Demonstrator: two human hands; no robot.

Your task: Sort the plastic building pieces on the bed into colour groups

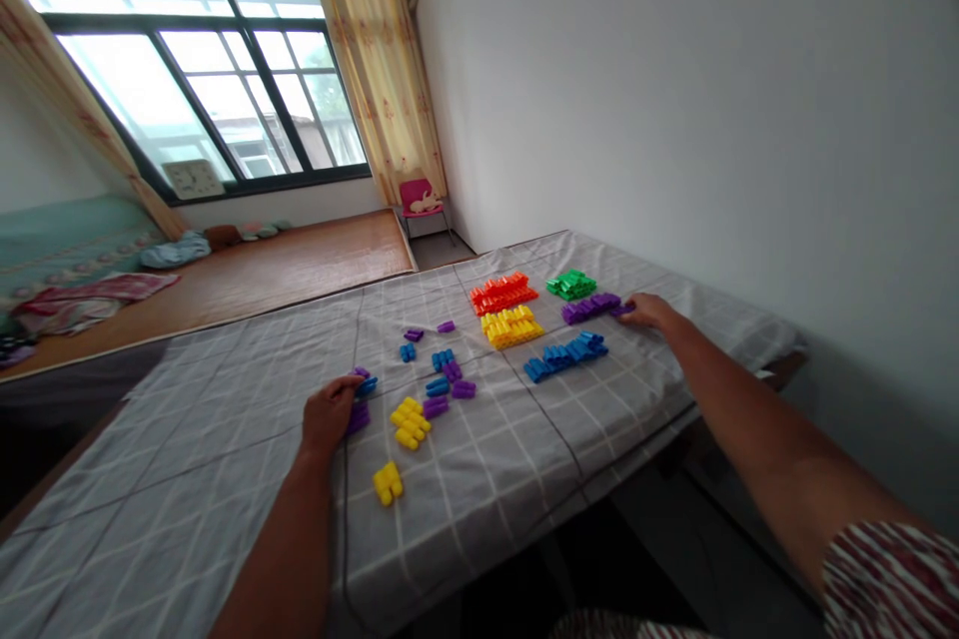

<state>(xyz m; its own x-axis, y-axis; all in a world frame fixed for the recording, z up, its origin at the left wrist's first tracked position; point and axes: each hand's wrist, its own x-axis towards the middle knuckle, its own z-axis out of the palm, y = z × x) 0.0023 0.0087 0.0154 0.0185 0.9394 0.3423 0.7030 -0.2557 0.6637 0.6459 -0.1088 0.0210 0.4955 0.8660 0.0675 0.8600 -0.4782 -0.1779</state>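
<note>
My left hand (328, 415) is closed at the left of the scattered toy blocks, its fingertips on a blue block (367, 386). Purple blocks (359, 417) lie right beside and partly behind that hand. At the far right, my right hand (647, 312) pinches a purple block (621, 311) at the end of a purple row (589, 309). Around this row are a green pile (571, 285), a blue row (566, 356), a yellow pile (511, 327) and an orange pile (503, 294). Loose yellow blocks (411, 422) lie between my arms.
A grey checked cloth (479, 479) covers the table, which stands close to a white wall (674, 100). Beyond it are a low wooden platform (315, 255), a pink chair (420, 200) and a window with curtains. More blue and purple blocks (464, 388) lie mid-table.
</note>
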